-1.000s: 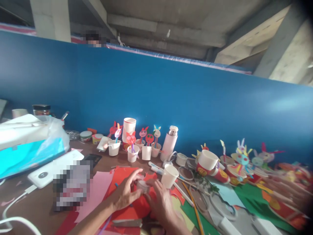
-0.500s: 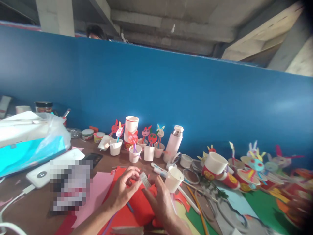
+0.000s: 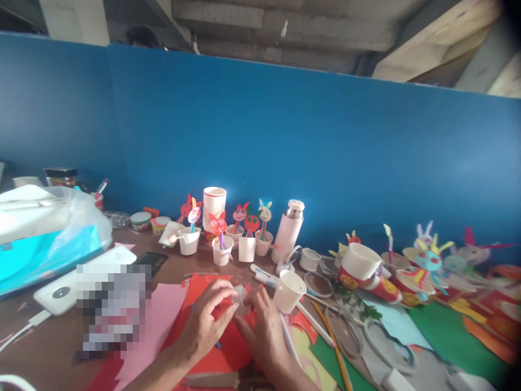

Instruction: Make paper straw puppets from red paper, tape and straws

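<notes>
Between the fingertips of both hands is a small clear plastic piece, too small and blurred to name more exactly. My left hand pinches its left side, thumb and forefinger drawn together. From the right, my right hand closes on it with curled fingers. Beneath both hands lies red paper, with pink paper to its left. A white paper cup stands just past my right hand. Close to my wrists, scissors rest on the red paper, partly cut off by the frame edge.
Small cups with paper animal figures stand along the blue partition, beside a pale thermos. Left are a white power bank and a plastic bag. Right are a pencil, tape rolls and more decorated cups.
Both hands stay together around the clear piece, which has turned slightly between the fingers. The camera view has shifted a little, so the background sits higher in the frame.
</notes>
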### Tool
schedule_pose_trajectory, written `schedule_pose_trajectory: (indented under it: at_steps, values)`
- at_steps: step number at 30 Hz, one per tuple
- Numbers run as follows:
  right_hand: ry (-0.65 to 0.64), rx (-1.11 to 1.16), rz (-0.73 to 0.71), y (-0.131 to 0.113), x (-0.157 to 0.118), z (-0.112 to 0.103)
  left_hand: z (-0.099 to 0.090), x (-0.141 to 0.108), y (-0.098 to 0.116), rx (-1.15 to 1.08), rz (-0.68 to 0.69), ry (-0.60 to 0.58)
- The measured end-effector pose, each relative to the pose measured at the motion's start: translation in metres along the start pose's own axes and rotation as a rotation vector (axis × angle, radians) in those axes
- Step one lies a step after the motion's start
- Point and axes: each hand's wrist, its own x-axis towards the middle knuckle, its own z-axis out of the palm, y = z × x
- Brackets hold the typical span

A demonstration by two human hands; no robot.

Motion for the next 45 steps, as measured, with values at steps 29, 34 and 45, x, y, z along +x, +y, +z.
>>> schedule_pose_trajectory:
  at_steps: [29,34,45]
  values:
    - [-0.298,-0.209,0.284,-0.034,0.019,-0.014,0.0,-0.003,0.009,0.383,0.318,0.047]
    - [-0.329,-0.243,0.322,-0.034,0.021,-0.017,0.003,-0.003,0.002,0.17,0.183,-0.022]
    - [-0.283,-0.418,0.087,-0.018,0.019,-0.006,-0.001,0.007,-0.016,-0.149,-0.251,-0.003]
